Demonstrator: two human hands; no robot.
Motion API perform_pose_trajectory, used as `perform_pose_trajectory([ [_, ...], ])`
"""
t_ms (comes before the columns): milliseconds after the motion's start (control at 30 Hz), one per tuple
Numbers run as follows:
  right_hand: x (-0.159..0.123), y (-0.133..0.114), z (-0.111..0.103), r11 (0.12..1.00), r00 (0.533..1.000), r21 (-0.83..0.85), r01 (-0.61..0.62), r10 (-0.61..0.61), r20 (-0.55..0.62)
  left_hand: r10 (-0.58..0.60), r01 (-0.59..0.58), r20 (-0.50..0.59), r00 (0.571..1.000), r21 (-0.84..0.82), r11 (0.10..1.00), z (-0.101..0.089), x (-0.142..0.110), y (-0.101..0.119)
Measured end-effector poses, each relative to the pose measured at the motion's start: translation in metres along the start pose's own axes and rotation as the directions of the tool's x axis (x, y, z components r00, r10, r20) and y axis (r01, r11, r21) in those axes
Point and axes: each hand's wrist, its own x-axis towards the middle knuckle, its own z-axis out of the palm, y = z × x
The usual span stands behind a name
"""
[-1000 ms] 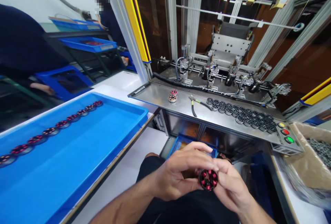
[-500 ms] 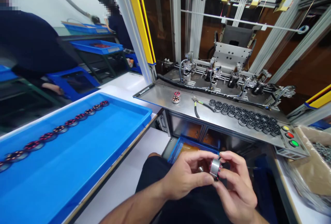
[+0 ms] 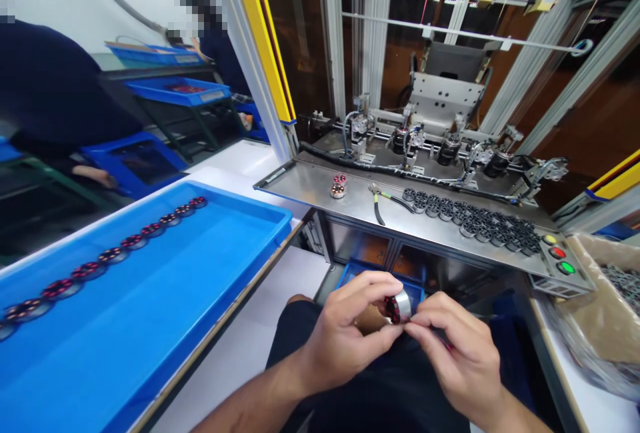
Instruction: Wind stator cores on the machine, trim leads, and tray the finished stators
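My left hand holds a motor stator, a silver metal ring with dark and red windings inside, between thumb and fingers above my lap. The ring stands on edge, its wound face turned left. My right hand is pinched at the ring's lower right edge; what lies between its fingertips is too small to make out. A bit of pinkish red shows under the right fingers. On the metal ledge ahead, two wound stators sit beside cutting pliers with black and green handles.
Several black unwound cores line the ledge, near a button box. Behind stands a winding machine. A blue tray at left carries a row of wound stators. A lined carton stands right. Co-workers sit at left.
The stator has turned in my left hand, its wound face now to the left, and shifted slightly left and up. My right fingers have moved from around it to a pinch at its edge.
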Motion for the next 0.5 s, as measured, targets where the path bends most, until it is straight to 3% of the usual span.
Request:
perform_pose_trajectory([
  [133, 0.008, -0.004, -0.014, 0.997, 0.991, -0.037, -0.066, 0.07, 0.112, -0.224, 0.236, 0.074, 0.972, -0.363, 0.901, 0.003, -0.004, -0.003],
  [233, 0.012, -0.008, -0.019, 0.992, 0.976, -0.054, -0.117, 0.125, 0.178, -0.27, 0.294, 0.121, 0.955, -0.492, 0.819, 0.006, -0.003, -0.001],
  [367, 0.012, -0.01, -0.029, 0.984, 0.957, -0.07, -0.164, 0.176, 0.232, -0.223, 0.24, 0.088, 0.971, -0.39, 0.889, 0.007, -0.002, 0.003],
  [500, 0.014, -0.005, -0.055, 0.957, 0.917, -0.138, -0.255, 0.284, 0.279, -0.082, 0.091, 0.07, 0.994, -0.13, 0.987, -0.002, 0.004, 0.008],
])
